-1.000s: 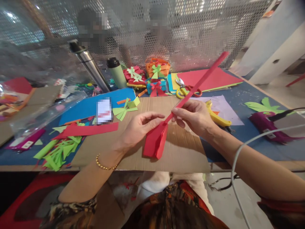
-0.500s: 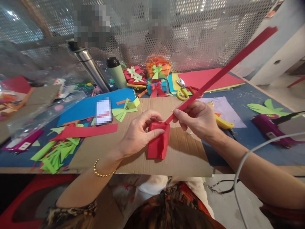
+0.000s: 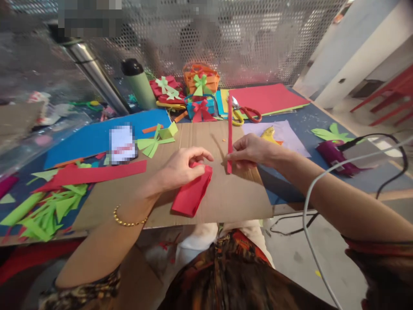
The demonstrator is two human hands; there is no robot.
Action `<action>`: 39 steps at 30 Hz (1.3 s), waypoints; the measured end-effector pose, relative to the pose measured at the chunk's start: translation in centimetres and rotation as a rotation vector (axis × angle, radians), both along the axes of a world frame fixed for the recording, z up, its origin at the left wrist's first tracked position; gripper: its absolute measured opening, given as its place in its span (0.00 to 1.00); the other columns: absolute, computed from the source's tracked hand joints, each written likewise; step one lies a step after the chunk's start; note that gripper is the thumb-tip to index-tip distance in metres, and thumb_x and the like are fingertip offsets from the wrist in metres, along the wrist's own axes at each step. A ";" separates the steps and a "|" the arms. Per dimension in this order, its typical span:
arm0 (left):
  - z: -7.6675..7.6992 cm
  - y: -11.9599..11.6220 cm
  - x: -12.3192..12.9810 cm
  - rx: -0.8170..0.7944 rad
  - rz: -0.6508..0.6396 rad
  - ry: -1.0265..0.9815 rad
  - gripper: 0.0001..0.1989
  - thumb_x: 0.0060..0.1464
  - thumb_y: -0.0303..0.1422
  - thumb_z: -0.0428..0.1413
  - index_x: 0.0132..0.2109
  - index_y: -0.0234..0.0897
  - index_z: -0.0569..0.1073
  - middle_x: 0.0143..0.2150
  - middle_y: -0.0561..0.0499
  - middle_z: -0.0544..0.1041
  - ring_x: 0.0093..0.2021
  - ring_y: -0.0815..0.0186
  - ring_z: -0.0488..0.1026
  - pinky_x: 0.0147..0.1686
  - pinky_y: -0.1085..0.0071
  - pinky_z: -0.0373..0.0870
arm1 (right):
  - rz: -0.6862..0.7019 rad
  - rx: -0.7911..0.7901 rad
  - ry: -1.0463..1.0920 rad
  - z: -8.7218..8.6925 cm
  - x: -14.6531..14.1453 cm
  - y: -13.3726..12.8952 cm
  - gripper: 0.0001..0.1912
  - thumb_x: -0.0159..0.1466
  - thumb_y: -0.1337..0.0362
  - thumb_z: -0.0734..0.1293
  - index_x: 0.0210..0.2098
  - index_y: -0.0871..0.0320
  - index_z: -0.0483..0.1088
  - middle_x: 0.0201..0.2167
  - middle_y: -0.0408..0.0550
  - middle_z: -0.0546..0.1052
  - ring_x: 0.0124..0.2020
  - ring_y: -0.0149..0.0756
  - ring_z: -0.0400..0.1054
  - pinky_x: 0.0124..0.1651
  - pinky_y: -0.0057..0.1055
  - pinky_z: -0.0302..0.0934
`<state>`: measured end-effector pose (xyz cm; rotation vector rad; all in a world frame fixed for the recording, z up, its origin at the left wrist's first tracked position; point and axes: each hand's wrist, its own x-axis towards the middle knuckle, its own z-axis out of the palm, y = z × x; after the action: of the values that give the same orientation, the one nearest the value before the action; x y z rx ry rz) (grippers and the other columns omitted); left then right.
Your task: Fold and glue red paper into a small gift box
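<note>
My left hand (image 3: 180,168) grips the upper end of a small folded red paper piece (image 3: 192,196), which slants over a sheet of brown cardboard (image 3: 226,202). Its thumb lies on the paper, and the fingers are partly hidden behind it. To the right, my right hand (image 3: 250,150) pinches a narrow red paper strip (image 3: 230,129) near its lower end. The strip stands almost vertical in view, its lower tip apart from the folded piece. A gold bead bracelet (image 3: 127,223) circles my left wrist.
Green paper scraps (image 3: 48,213), a wide red strip (image 3: 97,174) and a phone (image 3: 121,144) lie left. Behind are small paper baskets (image 3: 201,79), scissors (image 3: 248,113) and bottles (image 3: 142,86). At right, a yellow glue gun (image 3: 269,134) and a white cable (image 3: 311,185) crossing my forearm.
My right hand has drawn the strip away from the folded paper and turned it from a rightward slant to upright. My left hand has tilted the folded piece. The whole view has shifted.
</note>
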<state>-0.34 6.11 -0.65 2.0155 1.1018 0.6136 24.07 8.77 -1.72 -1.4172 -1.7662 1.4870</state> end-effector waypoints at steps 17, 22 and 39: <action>-1.8 2.3 1.4 0.108 -0.099 0.259 0.25 0.48 0.27 0.58 0.53 0.48 0.86 0.33 0.51 0.75 0.30 0.64 0.66 0.38 0.67 0.63 | -0.097 0.596 -0.779 1.6 -1.0 -4.3 0.16 0.67 0.58 0.69 0.24 0.56 0.69 0.20 0.44 0.66 0.23 0.31 0.54 0.32 0.34 0.43; -1.4 1.9 1.4 0.079 -0.098 0.239 0.31 0.45 0.26 0.57 0.58 0.43 0.83 0.33 0.50 0.78 0.32 0.63 0.68 0.37 0.68 0.63 | -0.269 0.822 -1.188 2.1 6.0 -4.8 0.15 0.72 0.58 0.62 0.44 0.61 0.77 0.44 0.62 0.80 0.44 0.48 0.71 0.39 0.38 0.54; 0.9 1.4 2.0 0.058 -0.272 0.435 0.42 0.49 0.27 0.52 0.73 0.43 0.67 0.31 0.55 0.70 0.30 0.69 0.65 0.34 0.73 0.60 | 0.383 1.221 -0.620 0.2 6.1 -6.1 0.17 0.76 0.68 0.57 0.45 0.58 0.78 0.40 0.55 0.79 0.41 0.42 0.69 0.44 0.38 0.63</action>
<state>1.66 7.50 0.23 2.3638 1.0294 0.0653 30.17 2.62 -1.52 -0.8722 -2.6479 -0.1653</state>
